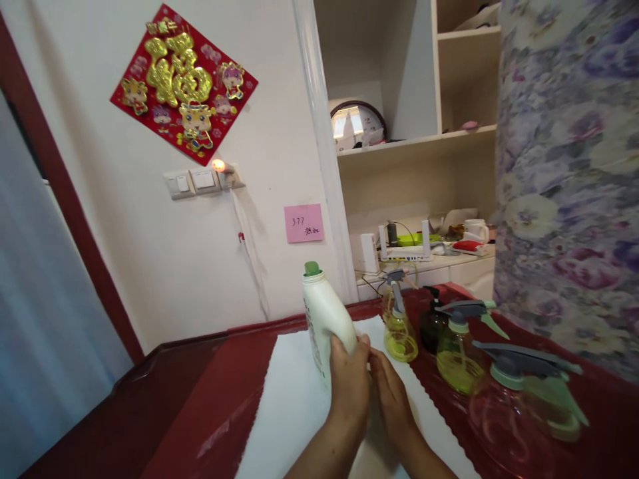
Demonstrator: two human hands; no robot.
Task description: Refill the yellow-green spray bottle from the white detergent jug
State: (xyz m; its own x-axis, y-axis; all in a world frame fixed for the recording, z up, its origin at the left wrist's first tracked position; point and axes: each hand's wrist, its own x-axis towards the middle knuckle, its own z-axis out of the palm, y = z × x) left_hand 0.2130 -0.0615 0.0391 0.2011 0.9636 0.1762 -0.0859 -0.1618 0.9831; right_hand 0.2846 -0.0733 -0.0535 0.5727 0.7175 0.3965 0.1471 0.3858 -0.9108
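Note:
A white plastic bottle (323,317) with a green cap stands on a white mat (292,399) on a dark red table (200,392). My left hand (349,382) is wrapped around the bottle's lower right side. My right hand (392,396) lies just right of it, fingers together, touching the left hand near the bottle's base; I cannot tell whether it grips the bottle.
Several spray bottles stand in a row to the right: a small yellow one (399,329), a dark one (432,326), a yellow-green one (456,356) and a clear pink one (514,416). A floral cloth (569,173) hangs at right. Shelves and a cluttered counter (424,256) lie behind.

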